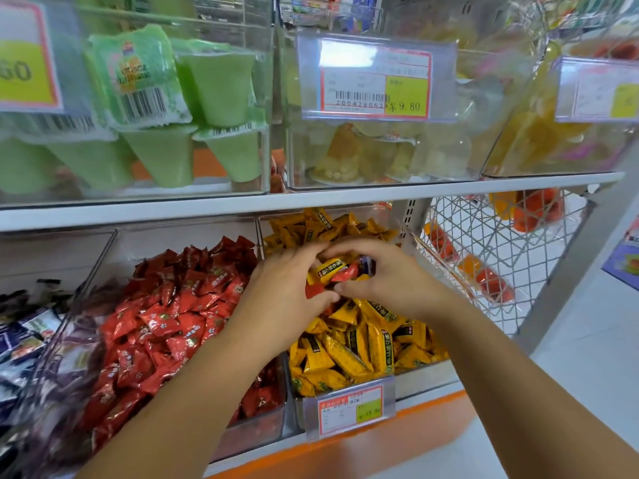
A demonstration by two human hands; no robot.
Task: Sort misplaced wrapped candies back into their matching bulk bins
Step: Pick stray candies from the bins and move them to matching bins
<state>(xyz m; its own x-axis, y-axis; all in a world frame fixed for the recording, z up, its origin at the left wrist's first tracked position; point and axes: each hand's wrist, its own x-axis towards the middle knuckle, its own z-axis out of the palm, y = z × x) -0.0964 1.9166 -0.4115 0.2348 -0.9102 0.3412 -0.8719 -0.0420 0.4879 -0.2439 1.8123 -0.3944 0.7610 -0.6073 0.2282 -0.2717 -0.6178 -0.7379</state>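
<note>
A clear bin of yellow wrapped candies (pixel 349 350) sits on the lower shelf, with a bin of red wrapped candies (pixel 173 305) to its left. Both my hands hover over the back of the yellow bin, cupped toward each other. My left hand (pixel 280 288) and my right hand (pixel 390 274) curl round a small cluster between them: a yellow candy (pixel 325 269), a red candy (pixel 346 273) and another red candy (pixel 313 290) by my left thumb. Which hand holds which piece is hard to tell.
A white shelf edge (pixel 311 200) runs just above my hands. Clear bins of green jelly cups (pixel 155 98) and pale jellies (pixel 363 150) stand on it. A bin of dark purple and blue candies (pixel 31 340) is far left, a wire basket (pixel 484 257) at right.
</note>
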